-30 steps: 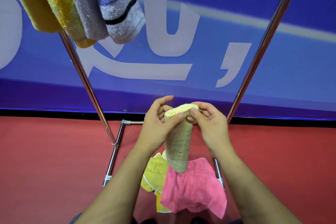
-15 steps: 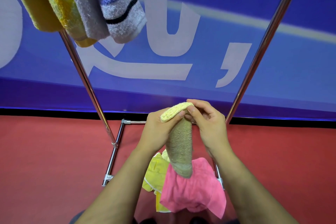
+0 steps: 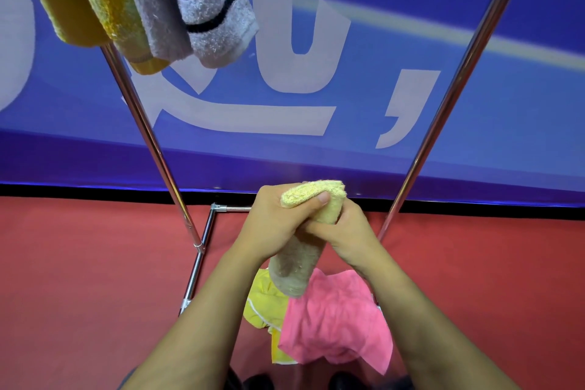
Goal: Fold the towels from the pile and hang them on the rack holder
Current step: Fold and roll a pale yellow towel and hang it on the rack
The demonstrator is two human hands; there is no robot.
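Observation:
A folded beige-yellow towel (image 3: 296, 266) hangs down between my two hands in the middle of the view. My left hand (image 3: 272, 222) grips its folded top, thumb pressed on the upper edge. My right hand (image 3: 345, 231) wraps around the towel just below that. Under them on the floor lies the pile: a pink towel (image 3: 335, 323) over a yellow towel (image 3: 264, 304). The chrome rack (image 3: 152, 136) stands in front of me. At top left, several folded towels (image 3: 152, 0) hang from its upper part, which is out of frame.
The rack's right upright (image 3: 456, 89) slants up to the top right, and its base bars (image 3: 196, 272) lie on the red floor (image 3: 79, 279). A blue banner with white lettering (image 3: 316, 57) covers the wall behind. Dark shoe tips (image 3: 253, 385) show at the bottom edge.
My hands have closed together on the towel. The right hand slid from pinching the top edge to wrapping the towel lower down, and the left thumb now presses the folded top.

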